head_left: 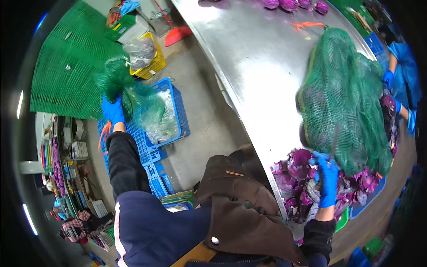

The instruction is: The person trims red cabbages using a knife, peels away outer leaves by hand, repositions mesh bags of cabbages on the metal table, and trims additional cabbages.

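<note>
My left hand, in a blue glove, is stretched out to the left and closed on a bunched green mesh bag. Part of that bag hangs over a blue crate. My right hand, also gloved in blue, is wrapped round a knife whose thin blade points up, blurred against the mesh behind. Beneath and around this hand lie purple cabbage leaves and pieces. Just beyond it, a large green mesh sack lies on the metal table, its contents mostly hidden.
Several purple cabbages sit at the table's far end. On the floor stand a blue crate with clear plastic, a yellow basket and a red dustpan. A co-worker's gloved hand is at the table's right side.
</note>
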`<state>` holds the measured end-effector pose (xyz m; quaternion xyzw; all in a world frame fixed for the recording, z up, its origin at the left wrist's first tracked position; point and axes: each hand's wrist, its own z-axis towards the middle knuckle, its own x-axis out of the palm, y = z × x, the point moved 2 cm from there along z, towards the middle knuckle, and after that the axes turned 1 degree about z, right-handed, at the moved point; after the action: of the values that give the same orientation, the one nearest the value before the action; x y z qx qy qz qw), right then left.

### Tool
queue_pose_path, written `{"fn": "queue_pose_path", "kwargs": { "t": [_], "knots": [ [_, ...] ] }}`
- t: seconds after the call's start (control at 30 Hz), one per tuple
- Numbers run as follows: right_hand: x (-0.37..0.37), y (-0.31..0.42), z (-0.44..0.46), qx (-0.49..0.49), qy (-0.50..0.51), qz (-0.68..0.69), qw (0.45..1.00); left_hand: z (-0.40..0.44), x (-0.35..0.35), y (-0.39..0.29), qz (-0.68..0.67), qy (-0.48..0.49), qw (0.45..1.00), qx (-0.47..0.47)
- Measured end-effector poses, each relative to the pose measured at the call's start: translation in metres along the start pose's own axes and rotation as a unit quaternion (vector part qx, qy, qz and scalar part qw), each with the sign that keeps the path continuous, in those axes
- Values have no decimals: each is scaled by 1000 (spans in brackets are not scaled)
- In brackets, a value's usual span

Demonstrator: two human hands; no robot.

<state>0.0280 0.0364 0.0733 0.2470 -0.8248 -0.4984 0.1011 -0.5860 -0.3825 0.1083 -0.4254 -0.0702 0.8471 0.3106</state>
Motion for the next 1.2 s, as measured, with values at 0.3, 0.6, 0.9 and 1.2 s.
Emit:
{"fn": "queue_pose_path", "kwargs": {
  "t": [0.3,0.6,0.9,1.2],
  "knots": [
    [93,-111,-16,58,25,125,990,-169,125,-217,-288,455,808,240],
    [-24,-190,-44,14,-181,289,940,-435,72,-458,-361,581,284,672],
    [-205,-274,-153,-8,-352,372,859,-414,41,-589,-543,418,470,557],
    [-171,-223,-154,-154,-471,299,816,-341,130,-693,-375,233,600,667]
  ]
}}
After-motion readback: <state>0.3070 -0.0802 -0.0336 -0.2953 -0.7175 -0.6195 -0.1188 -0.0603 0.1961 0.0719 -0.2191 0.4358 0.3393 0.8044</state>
